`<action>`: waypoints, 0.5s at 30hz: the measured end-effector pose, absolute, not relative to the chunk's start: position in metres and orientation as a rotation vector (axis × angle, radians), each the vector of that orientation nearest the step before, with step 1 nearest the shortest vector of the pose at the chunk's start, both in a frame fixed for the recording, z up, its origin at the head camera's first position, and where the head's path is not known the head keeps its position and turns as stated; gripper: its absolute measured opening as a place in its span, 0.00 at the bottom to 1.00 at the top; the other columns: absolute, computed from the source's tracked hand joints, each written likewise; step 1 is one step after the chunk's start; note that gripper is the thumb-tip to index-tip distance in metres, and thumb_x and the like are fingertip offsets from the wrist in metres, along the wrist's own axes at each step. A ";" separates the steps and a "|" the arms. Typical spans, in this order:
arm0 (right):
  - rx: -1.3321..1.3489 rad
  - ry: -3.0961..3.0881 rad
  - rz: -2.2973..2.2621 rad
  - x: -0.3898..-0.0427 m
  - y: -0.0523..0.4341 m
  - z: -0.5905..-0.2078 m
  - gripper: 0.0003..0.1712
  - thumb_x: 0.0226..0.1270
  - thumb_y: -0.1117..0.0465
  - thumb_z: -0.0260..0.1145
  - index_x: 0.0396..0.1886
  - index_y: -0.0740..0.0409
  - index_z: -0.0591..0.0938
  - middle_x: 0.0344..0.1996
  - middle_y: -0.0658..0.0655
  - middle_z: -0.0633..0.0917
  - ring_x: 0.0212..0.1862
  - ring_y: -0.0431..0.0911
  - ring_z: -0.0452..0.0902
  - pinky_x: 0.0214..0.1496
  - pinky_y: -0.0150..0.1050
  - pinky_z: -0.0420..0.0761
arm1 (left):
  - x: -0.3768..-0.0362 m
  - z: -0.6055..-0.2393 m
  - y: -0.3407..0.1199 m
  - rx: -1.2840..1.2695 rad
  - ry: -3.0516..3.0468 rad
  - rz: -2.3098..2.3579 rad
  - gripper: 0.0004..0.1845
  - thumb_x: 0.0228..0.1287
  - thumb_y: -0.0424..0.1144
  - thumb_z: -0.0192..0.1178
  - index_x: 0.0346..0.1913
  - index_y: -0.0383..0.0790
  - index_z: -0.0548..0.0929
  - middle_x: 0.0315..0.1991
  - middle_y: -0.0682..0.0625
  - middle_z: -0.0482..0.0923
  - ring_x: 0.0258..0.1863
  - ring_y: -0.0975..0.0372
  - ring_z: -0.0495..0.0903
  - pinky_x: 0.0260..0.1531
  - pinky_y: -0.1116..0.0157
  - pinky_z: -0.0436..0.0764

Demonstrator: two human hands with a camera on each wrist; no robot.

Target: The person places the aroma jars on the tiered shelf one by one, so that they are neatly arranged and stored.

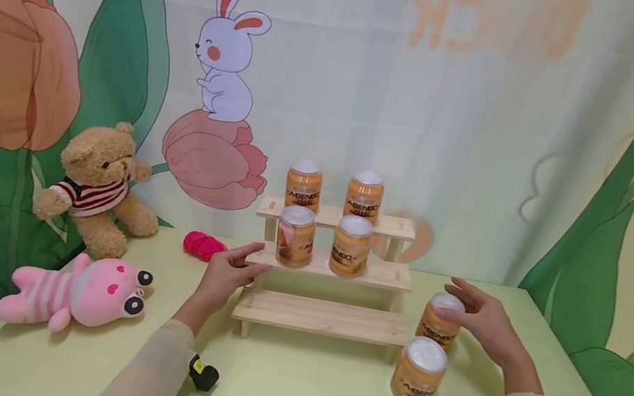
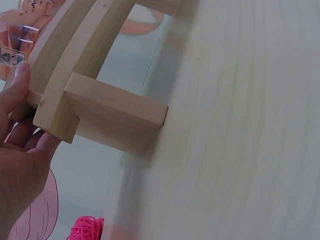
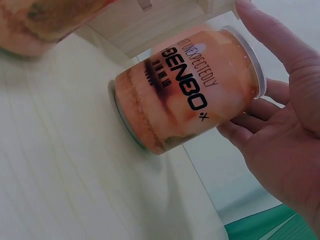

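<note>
A three-tier wooden rack stands at the middle of the table. My left hand grips the left end of its middle shelf, thumb above and fingers beneath, as the left wrist view shows. Two orange jars with pale lids stand on the top shelf and two more on the middle shelf. Right of the rack, my right hand reaches around an upright orange jar, thumb near its lid and fingers behind it, spread rather than closed. Just in front of that jar stands another orange jar.
On the left, a teddy bear sits against the backdrop, and a pink striped plush toy lies in front of it. A bundle of pink yarn lies behind my left hand. A printed curtain hangs along the table's back edge.
</note>
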State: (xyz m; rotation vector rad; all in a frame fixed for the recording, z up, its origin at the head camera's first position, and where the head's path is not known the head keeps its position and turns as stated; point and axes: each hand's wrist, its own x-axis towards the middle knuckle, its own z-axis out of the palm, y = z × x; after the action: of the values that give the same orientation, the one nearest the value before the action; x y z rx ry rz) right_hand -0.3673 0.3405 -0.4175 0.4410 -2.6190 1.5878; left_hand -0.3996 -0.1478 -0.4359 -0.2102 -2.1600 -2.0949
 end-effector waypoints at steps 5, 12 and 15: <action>0.445 -2.612 1.604 -0.368 0.344 -0.426 0.49 0.65 0.56 0.73 0.78 0.64 0.58 0.72 0.70 0.66 0.68 0.65 0.65 0.64 0.58 0.72 | -0.398 -0.439 -0.145 -0.228 -2.141 -2.113 0.29 0.60 0.37 0.72 0.66 0.45 0.79 0.54 0.40 0.83 0.44 0.58 0.85 0.51 0.56 0.81; 0.433 -2.630 1.597 -0.371 0.342 -0.434 0.49 0.62 0.56 0.75 0.76 0.66 0.61 0.66 0.72 0.72 0.63 0.61 0.71 0.54 0.38 0.79 | -0.397 -0.437 -0.146 -0.230 -2.145 -2.094 0.30 0.61 0.37 0.72 0.67 0.43 0.78 0.53 0.39 0.83 0.42 0.61 0.85 0.52 0.55 0.81; 0.404 -2.646 1.574 -0.368 0.343 -0.434 0.49 0.61 0.55 0.76 0.76 0.66 0.62 0.63 0.71 0.74 0.62 0.60 0.72 0.54 0.40 0.80 | -0.397 -0.436 -0.143 -0.236 -2.141 -2.095 0.29 0.61 0.36 0.72 0.67 0.43 0.79 0.51 0.40 0.84 0.41 0.61 0.85 0.52 0.54 0.81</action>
State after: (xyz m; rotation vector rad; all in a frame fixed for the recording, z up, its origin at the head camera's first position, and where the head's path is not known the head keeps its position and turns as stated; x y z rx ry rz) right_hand -0.3679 0.3431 -0.4336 0.4039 -2.6465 1.5740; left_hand -0.3973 -0.1427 -0.4359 -0.2364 -2.1410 -2.0953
